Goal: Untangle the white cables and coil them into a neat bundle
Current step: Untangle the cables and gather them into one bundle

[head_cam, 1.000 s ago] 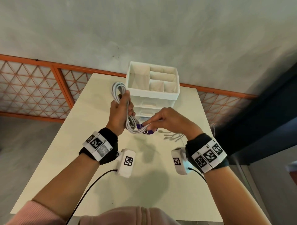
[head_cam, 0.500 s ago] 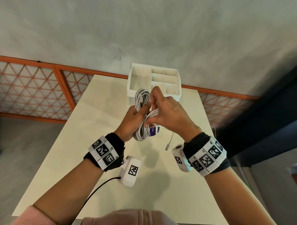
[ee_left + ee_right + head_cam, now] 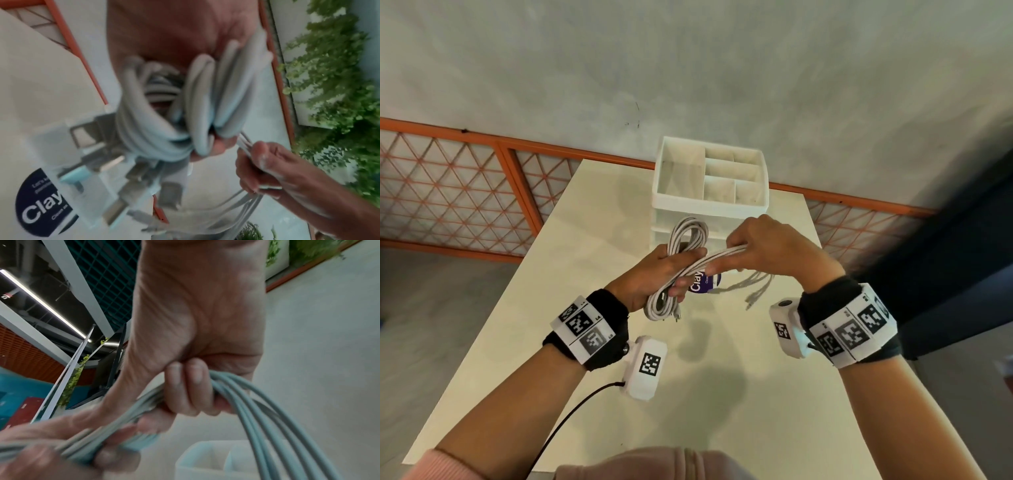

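A coil of white cables (image 3: 685, 240) is held above the table, its loops sticking out above and below my left hand (image 3: 654, 274), which grips it round the middle. My right hand (image 3: 760, 246) grips the loose strands (image 3: 722, 255) that run from the coil to the right. The free cable ends with plugs (image 3: 753, 291) hang below the right hand. In the left wrist view the coil (image 3: 164, 104) fills the palm, and the right hand (image 3: 273, 175) pinches the strands beside it. The right wrist view shows curled fingers (image 3: 189, 386) round several strands (image 3: 257, 410).
A white drawer organiser (image 3: 710, 178) with open top compartments stands at the table's far edge, just behind the hands. A round dark-blue label (image 3: 703, 282) lies on the cream table (image 3: 571, 240) under the cables. An orange lattice railing (image 3: 465, 192) runs behind the table.
The right hand has swung from over the coil out to the right, drawing the loose strands across the coil. The left hand keeps its grip and has dropped a little nearer.
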`<state>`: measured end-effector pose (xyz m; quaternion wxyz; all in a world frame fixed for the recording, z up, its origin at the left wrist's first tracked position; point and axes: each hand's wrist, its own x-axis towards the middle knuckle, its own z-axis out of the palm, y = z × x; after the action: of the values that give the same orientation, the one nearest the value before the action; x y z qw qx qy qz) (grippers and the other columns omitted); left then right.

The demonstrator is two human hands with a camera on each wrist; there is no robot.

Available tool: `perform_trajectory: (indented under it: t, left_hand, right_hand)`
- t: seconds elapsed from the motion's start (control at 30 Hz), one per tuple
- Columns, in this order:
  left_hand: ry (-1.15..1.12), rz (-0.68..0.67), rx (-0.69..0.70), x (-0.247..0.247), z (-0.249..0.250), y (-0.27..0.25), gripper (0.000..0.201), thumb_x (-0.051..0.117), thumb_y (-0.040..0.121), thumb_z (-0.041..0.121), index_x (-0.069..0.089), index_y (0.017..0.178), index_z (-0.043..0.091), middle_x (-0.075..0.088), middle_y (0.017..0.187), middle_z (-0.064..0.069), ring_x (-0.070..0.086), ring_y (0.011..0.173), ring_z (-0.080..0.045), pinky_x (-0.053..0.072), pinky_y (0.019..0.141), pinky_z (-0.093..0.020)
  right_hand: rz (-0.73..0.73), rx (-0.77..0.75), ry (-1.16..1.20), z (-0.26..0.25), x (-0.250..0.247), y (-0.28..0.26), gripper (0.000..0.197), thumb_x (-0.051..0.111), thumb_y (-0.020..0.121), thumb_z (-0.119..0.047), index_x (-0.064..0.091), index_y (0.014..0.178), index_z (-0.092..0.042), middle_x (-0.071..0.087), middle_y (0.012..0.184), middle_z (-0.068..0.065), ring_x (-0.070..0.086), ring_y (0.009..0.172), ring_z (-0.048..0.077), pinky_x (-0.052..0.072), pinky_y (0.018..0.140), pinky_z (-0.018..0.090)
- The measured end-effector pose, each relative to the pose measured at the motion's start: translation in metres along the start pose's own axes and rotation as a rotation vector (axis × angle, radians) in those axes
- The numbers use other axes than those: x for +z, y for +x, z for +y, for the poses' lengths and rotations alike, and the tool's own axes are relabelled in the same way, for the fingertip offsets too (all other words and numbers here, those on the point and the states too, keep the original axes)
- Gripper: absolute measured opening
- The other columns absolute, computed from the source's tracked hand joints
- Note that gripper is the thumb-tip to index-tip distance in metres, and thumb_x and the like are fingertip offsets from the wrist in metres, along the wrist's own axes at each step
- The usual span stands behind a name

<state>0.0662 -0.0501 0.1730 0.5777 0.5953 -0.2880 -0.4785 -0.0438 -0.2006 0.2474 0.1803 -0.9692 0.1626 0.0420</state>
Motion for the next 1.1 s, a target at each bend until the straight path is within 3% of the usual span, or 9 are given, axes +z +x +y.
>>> perform_trajectory:
  t: [0.1, 0.23, 0.33, 0.5, 0.67, 0.8, 0.93, 1.0, 1.1]
  left_hand:
    - [0.022, 0.027, -0.014, 0.000, -0.004, 0.000, 0.041, 0.048, 0.093, 0.045, 0.048, 0.064, 0.015, 0.034, 0.043, 0.004, 0.027, 0.035, -0.010, 0.034, 0.045, -0.021]
    - [0.019, 0.060, -0.106, 0.007, -0.005, 0.003, 0.061, 0.035, 0.080, 0.072, 0.047, 0.069, 0.013, 0.035, 0.045, 0.002, 0.028, 0.035, -0.010, 0.037, 0.045, -0.022]
    - [-0.030, 0.021, -0.125, 0.014, -0.006, 0.005, 0.083, 0.020, 0.064, 0.088, 0.056, 0.080, 0.015, 0.034, 0.047, -0.002, 0.027, 0.036, -0.012, 0.033, 0.045, -0.023]
    - [-0.048, 0.011, -0.178, 0.021, -0.008, 0.006, 0.086, -0.008, 0.072, 0.081, 0.044, 0.053, 0.015, 0.036, 0.040, -0.003, 0.025, 0.031, -0.012, 0.023, 0.042, -0.020]
    - [-0.004, -0.099, -0.134, 0.021, -0.003, -0.004, 0.078, 0.010, 0.066, 0.089, 0.039, 0.058, 0.017, 0.031, 0.047, -0.003, 0.023, 0.038, -0.014, 0.021, 0.043, -0.024]
    - [0.174, -0.037, -0.134, 0.023, -0.005, -0.009, 0.041, 0.053, 0.089, 0.049, 0.040, 0.070, 0.015, 0.031, 0.049, 0.000, 0.025, 0.040, -0.014, 0.025, 0.047, -0.025]
    - [0.176, -0.042, -0.140, 0.022, -0.011, -0.008, 0.026, 0.044, 0.092, 0.030, 0.046, 0.077, 0.008, 0.033, 0.052, -0.007, 0.025, 0.042, -0.017, 0.028, 0.048, -0.026]
    - [0.104, -0.043, -0.114, 0.020, -0.012, -0.008, 0.027, 0.042, 0.093, 0.028, 0.047, 0.077, 0.007, 0.033, 0.050, -0.006, 0.024, 0.042, -0.017, 0.028, 0.048, -0.025]
    - [-0.031, 0.003, -0.062, 0.012, -0.013, -0.007, 0.030, 0.040, 0.095, 0.028, 0.046, 0.073, 0.008, 0.032, 0.048, -0.004, 0.023, 0.039, -0.015, 0.027, 0.045, -0.022]
  right_hand:
    - [-0.034, -0.059, 0.085, 0.002, -0.006, -0.001, 0.063, 0.052, 0.072, -0.072, 0.057, 0.061, -0.010, 0.050, 0.053, -0.002, 0.042, 0.050, 0.010, 0.034, 0.057, 0.026]
    - [0.062, -0.148, 0.172, -0.007, -0.002, 0.004, 0.045, 0.047, 0.096, -0.041, 0.052, 0.055, -0.024, 0.052, 0.043, -0.012, 0.047, 0.046, 0.002, 0.033, 0.052, 0.013]
    - [0.089, -0.147, 0.285, -0.013, 0.000, 0.009, 0.042, 0.052, 0.095, -0.034, 0.057, 0.059, -0.014, 0.050, 0.038, -0.020, 0.045, 0.040, 0.001, 0.031, 0.046, 0.011]
    - [0.089, -0.119, 0.379, -0.015, 0.008, 0.022, 0.046, 0.058, 0.092, -0.035, 0.057, 0.057, -0.004, 0.054, 0.044, -0.007, 0.043, 0.039, 0.001, 0.030, 0.045, 0.011]
    - [0.136, -0.062, 0.424, -0.014, 0.018, 0.029, 0.043, 0.063, 0.088, -0.032, 0.058, 0.055, -0.006, 0.049, 0.046, -0.008, 0.042, 0.045, 0.004, 0.032, 0.051, 0.016]
    - [0.137, -0.069, 0.400, -0.014, 0.025, 0.031, 0.042, 0.066, 0.086, -0.033, 0.063, 0.066, 0.004, 0.048, 0.058, 0.008, 0.043, 0.057, 0.014, 0.034, 0.060, 0.028]
    - [0.179, -0.023, 0.522, -0.011, 0.025, 0.028, 0.035, 0.062, 0.087, -0.042, 0.058, 0.083, -0.007, 0.046, 0.050, -0.008, 0.043, 0.044, 0.003, 0.038, 0.054, 0.019]
    - [0.194, 0.011, 0.619, -0.006, 0.023, 0.023, 0.037, 0.053, 0.092, -0.044, 0.051, 0.086, -0.008, 0.045, 0.057, -0.004, 0.040, 0.044, 0.003, 0.039, 0.050, 0.013]
    - [0.203, 0.031, 0.751, 0.009, 0.029, 0.015, 0.039, 0.043, 0.097, -0.044, 0.048, 0.081, -0.009, 0.037, 0.060, -0.004, 0.035, 0.052, 0.009, 0.035, 0.054, 0.020]
